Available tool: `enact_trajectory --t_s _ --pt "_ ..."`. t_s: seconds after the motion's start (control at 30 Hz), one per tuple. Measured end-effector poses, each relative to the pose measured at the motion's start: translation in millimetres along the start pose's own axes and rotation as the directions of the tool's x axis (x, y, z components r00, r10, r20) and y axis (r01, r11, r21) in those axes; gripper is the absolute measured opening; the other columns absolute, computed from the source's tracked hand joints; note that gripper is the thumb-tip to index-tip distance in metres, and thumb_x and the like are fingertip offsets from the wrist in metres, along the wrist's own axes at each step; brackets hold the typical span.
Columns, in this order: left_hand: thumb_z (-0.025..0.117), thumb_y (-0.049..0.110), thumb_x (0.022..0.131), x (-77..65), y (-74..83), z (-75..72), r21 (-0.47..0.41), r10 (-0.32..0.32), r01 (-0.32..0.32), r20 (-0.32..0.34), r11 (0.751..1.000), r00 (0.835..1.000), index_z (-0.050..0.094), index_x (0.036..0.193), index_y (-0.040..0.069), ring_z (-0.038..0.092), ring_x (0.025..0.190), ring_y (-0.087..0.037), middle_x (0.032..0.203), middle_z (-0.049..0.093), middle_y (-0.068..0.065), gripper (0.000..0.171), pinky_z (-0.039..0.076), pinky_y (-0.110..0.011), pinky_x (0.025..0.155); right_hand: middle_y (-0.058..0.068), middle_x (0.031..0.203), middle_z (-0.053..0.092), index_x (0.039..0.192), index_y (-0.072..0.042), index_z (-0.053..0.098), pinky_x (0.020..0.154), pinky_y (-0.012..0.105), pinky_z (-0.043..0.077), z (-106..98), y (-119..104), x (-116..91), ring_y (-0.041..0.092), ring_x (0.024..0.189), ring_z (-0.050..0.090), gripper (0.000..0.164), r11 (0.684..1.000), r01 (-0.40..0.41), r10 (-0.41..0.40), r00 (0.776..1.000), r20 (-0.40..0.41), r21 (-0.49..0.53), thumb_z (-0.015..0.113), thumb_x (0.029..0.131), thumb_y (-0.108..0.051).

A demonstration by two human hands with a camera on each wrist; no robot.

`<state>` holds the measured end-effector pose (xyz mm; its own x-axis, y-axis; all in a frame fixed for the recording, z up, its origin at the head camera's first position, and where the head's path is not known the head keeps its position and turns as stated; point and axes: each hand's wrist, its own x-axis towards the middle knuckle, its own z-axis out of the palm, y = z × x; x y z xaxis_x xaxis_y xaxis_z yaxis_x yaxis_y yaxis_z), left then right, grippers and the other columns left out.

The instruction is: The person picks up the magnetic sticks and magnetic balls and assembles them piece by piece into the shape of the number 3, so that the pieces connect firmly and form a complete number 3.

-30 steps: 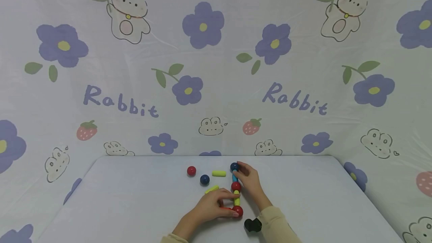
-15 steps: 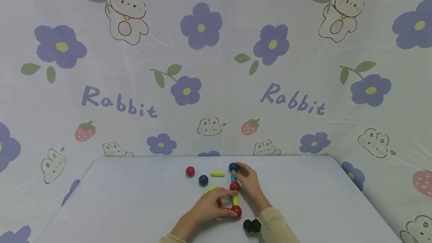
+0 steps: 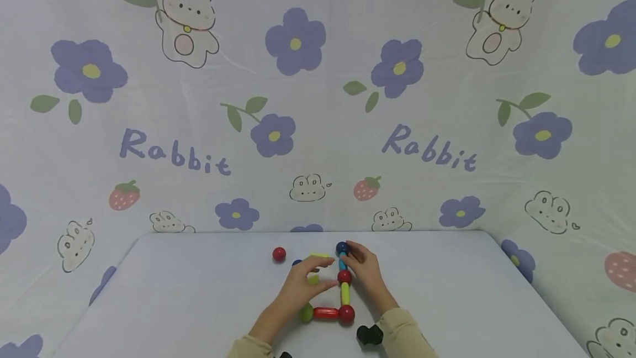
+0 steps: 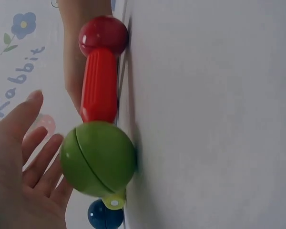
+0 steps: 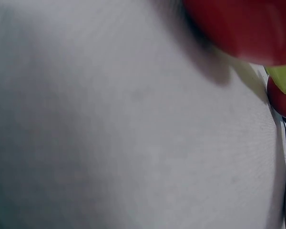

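An L-shaped build of toy balls and rods lies on the white table. From far to near run a dark blue ball (image 3: pixel 342 248), a blue rod (image 3: pixel 343 261), a red ball (image 3: pixel 344 277), a yellow-green rod (image 3: pixel 345 294) and a corner red ball (image 3: pixel 346 314). A red rod (image 3: pixel 326 313) joins that corner to a green ball (image 4: pixel 97 158) on the left. My right hand (image 3: pixel 366 269) pinches the far end, at the blue ball and blue rod. My left hand (image 3: pixel 300 283) is spread left of the middle red ball, its fingers holding nothing.
Loose on the table (image 3: pixel 199 291) left of the build are a red ball (image 3: pixel 279 254), a yellow-green rod (image 3: pixel 319 255), and a second yellow-green rod (image 3: pixel 313 279) partly behind the left hand. Another blue ball (image 3: pixel 297 262) is mostly hidden there. A patterned cloth hangs behind.
My left hand has let go of the near part of the build and moved away from me, uncovering the red rod and green ball. The right hand stays at the far end.
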<state>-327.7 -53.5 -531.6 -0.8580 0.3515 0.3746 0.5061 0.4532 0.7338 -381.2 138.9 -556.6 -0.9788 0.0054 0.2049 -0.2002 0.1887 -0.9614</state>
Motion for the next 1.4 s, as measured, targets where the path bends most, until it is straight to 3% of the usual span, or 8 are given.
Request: enact_trajectory --t_s 0.3,0.4,0.57,0.9,1.2,1.4 --pt "0.074 0.03 0.086 9.0 -8.3 -8.2 -0.035 -0.046 0.043 -0.098 0.998 0.994 0.059 0.132 0.018 0.057 0.125 -0.022 0.133 0.063 0.001 0.05 0.046 -0.044 0.108 0.03 0.143 0.047 0.135 0.009 0.049 0.106 0.038 0.043 -4.3 -27.3 -12.3 0.043 0.135 0.045 0.048 1.0 -0.017 0.017 0.999 0.039 0.008 0.064 0.091 -0.001" --pt "0.073 0.027 0.087 13.4 -9.6 -8.9 -0.017 -0.06 0.058 -0.109 0.998 0.992 0.059 0.133 0.017 0.056 0.127 -0.023 0.134 0.062 -0.001 0.049 0.046 -0.044 0.109 0.028 0.143 0.048 0.136 0.006 0.05 0.106 0.035 0.044 -3.2 -18.3 -9.1 0.041 0.135 0.045 0.048 1.0 -0.003 0.003 1.0 0.029 -0.014 0.064 0.092 -0.005" --pt "0.072 0.023 0.089 19.6 -9.8 -11.5 -0.016 -0.102 0.101 -0.102 0.995 0.989 0.057 0.135 0.015 0.055 0.128 -0.027 0.135 0.06 -0.005 0.048 0.045 -0.046 0.109 0.023 0.143 0.051 0.136 0.0 0.053 0.105 0.031 0.045 0.0 2.8 0.7 0.037 0.135 0.048 0.047 1.0 -0.01 0.01 1.0 0.003 -0.027 0.065 0.091 -0.007" --pt "0.072 0.018 0.088 29.9 -22.7 -13.4 -0.023 -0.116 0.114 -0.114 0.993 0.987 0.059 0.132 0.009 0.058 0.124 -0.028 0.132 0.062 -0.01 0.046 0.047 -0.044 0.107 0.021 0.142 0.052 0.135 -0.002 0.054 0.105 0.03 0.046 -0.2 2.7 -0.2 0.036 0.134 0.05 0.047 1.0 -0.013 0.014 1.0 0.008 -0.009 0.068 0.09 -0.007" --pt "0.075 0.017 0.085 37.7 -27.9 -12.8 0.008 -0.158 0.16 -0.114 0.987 0.981 0.064 0.126 0.014 0.06 0.121 -0.027 0.127 0.065 -0.008 0.043 0.048 -0.046 0.105 0.022 0.142 0.053 0.135 0.0 0.054 0.104 0.029 0.047 -0.4 -0.5 -2.4 0.036 0.134 0.05 0.047 1.0 -0.015 0.015 1.0 0.021 0.022 0.067 0.09 -0.006" --pt "0.075 0.016 0.085 40.3 -29.4 -13.2 0.025 -0.16 0.164 -0.098 0.986 0.982 0.066 0.123 0.011 0.062 0.118 -0.027 0.124 0.068 -0.008 0.038 0.05 -0.044 0.103 0.021 0.141 0.054 0.134 0.0 0.055 0.103 0.028 0.047 -0.2 -0.1 -1.8 0.036 0.133 0.05 0.046 0.999 -0.024 0.023 1.0 0.018 0.027 0.068 0.089 -0.005"
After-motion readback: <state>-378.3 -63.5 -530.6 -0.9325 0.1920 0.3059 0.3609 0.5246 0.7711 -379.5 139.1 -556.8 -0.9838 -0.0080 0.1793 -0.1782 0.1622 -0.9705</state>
